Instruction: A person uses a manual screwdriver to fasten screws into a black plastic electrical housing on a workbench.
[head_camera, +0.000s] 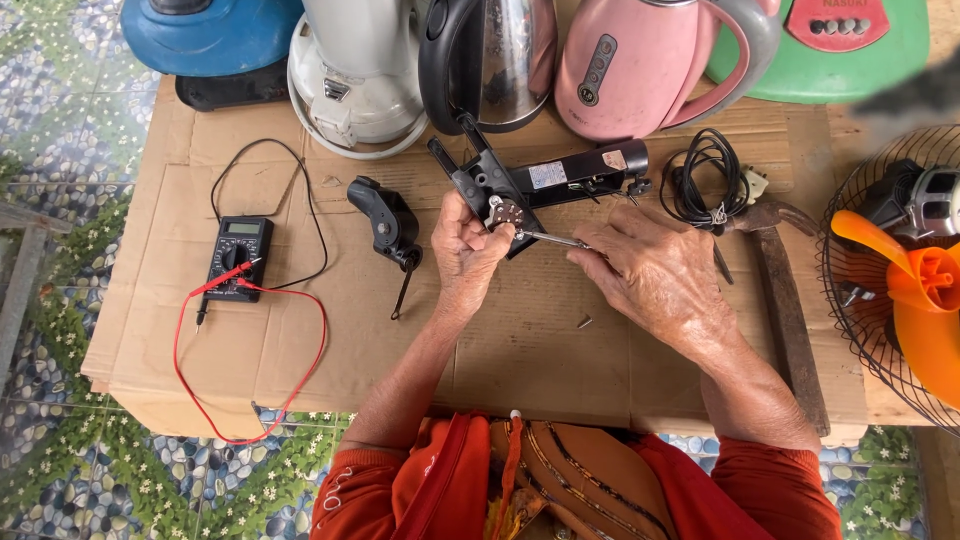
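The black plastic handle part lies tilted on the cardboard, with a small round switch piece at its lower end. A thin metal screwdriver points at this piece, almost level.

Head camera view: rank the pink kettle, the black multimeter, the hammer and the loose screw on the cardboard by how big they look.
Largest to smallest:
1. Pink kettle, though cut off at the top edge
2. Hammer, long but thin, so unsure against the kettle
3. Black multimeter
4. Loose screw

Daylit pebble-and-flower patterned floor tiles around a low cardboard-covered wooden table.
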